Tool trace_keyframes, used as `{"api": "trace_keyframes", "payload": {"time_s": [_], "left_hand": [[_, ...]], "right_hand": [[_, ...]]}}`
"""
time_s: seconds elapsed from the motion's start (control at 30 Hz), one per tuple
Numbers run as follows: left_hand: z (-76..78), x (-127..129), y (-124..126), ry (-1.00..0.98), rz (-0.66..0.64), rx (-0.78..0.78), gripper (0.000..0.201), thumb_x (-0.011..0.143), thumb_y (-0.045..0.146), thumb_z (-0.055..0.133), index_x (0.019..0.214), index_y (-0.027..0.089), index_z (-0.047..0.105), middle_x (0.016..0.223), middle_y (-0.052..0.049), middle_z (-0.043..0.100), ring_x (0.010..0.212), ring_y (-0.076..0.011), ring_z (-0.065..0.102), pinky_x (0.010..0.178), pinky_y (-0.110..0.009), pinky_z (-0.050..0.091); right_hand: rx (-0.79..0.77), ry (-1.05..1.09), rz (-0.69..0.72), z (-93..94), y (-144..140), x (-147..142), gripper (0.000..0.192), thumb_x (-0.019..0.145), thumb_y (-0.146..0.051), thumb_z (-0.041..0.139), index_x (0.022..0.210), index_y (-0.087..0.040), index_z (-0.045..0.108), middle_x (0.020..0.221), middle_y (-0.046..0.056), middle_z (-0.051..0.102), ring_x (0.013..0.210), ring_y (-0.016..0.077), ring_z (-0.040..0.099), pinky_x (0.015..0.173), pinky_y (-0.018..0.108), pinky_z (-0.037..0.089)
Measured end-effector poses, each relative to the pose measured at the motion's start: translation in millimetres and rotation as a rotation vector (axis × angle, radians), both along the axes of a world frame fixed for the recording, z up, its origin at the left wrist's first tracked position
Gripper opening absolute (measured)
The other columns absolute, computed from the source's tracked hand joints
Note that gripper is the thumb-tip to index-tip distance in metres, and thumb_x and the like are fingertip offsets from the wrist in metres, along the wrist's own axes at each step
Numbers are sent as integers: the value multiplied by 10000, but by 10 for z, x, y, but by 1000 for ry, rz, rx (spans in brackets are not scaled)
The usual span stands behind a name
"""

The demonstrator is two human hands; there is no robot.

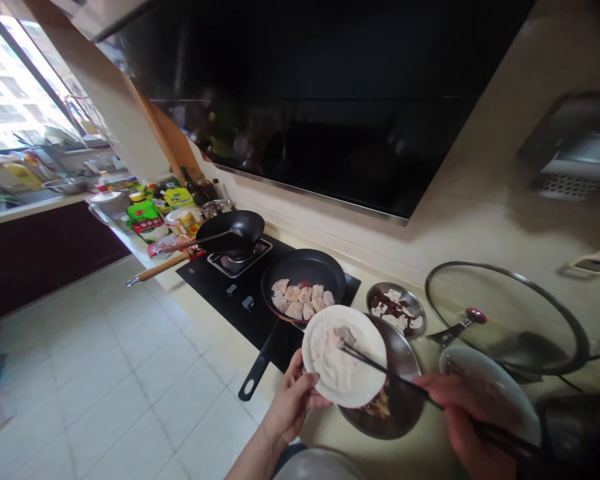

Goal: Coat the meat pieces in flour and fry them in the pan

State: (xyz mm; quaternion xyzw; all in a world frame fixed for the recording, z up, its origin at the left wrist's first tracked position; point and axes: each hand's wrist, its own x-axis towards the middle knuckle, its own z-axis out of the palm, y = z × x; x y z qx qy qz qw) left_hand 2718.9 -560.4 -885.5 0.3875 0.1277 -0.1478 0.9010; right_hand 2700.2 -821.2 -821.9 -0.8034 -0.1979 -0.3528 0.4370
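My left hand (297,393) grips the near left rim of a white bowl (325,380) and holds it tilted above a metal basin (411,373). White powder, likely flour, lines the bowl, and a coated piece of meat (344,335) lies in it. Dark chopsticks (400,377) are closed in my right hand (460,413), their tips at that piece. Behind the bowl, several pale coated pieces of meat (295,310) lie in a black frying pan (325,267) on the stove.
A black wok (247,230) sits on the left burner of the cooktop (220,307). A metal plate (419,303) of dark and white pieces stands by a glass lid (530,300). Bottles and bags (147,220) crowd the far counter. The range hood (330,100) hangs overhead.
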Motion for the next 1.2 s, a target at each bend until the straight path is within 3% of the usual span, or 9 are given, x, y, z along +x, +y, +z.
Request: {"api": "trace_keyframes", "payload": {"time_s": [0.13, 0.33, 0.5, 0.6, 0.8, 1.0, 1.1, 1.2], "left_hand": [[9, -1, 3, 9, 1, -3, 590, 646, 191, 785, 1174, 203, 523, 882, -33, 690, 581, -145, 670, 464, -205, 537], [26, -12, -1, 12, 7, 9, 578, 640, 194, 788, 1161, 201, 538, 881, -39, 701, 576, -149, 667, 471, -218, 546], [-4, -28, 29, 12, 11, 3, 596, 649, 189, 782, 1188, 209, 529, 917, -44, 698, 586, -141, 663, 477, -212, 544], [-32, -49, 42, 11, 2, 9, 585, 675, 180, 762, 1205, 210, 516, 897, -42, 692, 604, -143, 664, 499, -214, 550], [-54, -82, 30, 5, -12, 7, 555, 698, 185, 749, 1198, 208, 511, 885, -36, 677, 604, -136, 655, 508, -213, 546], [-38, -69, -14, -10, 20, 53, 541, 706, 212, 742, 1185, 208, 490, 909, -42, 679, 627, -159, 668, 501, -229, 540], [-52, -66, -52, -13, 63, 59, 546, 706, 227, 748, 1181, 210, 480, 842, -8, 660, 607, -145, 654, 504, -227, 536], [-91, -77, -65, 16, 99, 47, 568, 691, 235, 767, 1177, 212, 474, 833, 0, 655, 615, -143, 657, 508, -220, 534]], "right_hand": [[-132, -44, 137, 17, 110, -108, 149, 919, -311, 511, 872, -273, 647, 849, 19, 739, 728, 191, 711, 655, 303, 603], [-242, -30, 80, 153, -61, -91, 125, 886, -214, 537, 890, -264, 651, 814, -4, 751, 704, 179, 725, 612, 256, 601], [-148, 34, -39, 182, -171, -92, 191, 921, -256, 508, 786, -252, 644, 715, -23, 722, 622, 150, 695, 619, 237, 593], [-196, 29, -19, 134, -189, -32, 170, 906, -243, 546, 784, -250, 666, 706, -22, 719, 617, 153, 692, 585, 228, 582], [-132, 21, 11, 92, -99, 80, 168, 922, -258, 520, 830, -246, 660, 748, 3, 723, 656, 163, 696, 600, 248, 581], [-372, -92, 185, 127, 156, -47, 133, 935, -335, 527, 923, -244, 623, 848, 28, 748, 769, 166, 723, 698, 238, 591], [-507, -206, 154, 96, 408, -143, 254, 980, -367, 447, 860, -225, 619, 765, 6, 732, 721, 122, 717, 696, 178, 564], [-614, -277, 128, 68, 576, -186, 280, 996, -249, 398, 836, -209, 624, 699, -13, 714, 704, 98, 713, 719, 147, 546]]}}
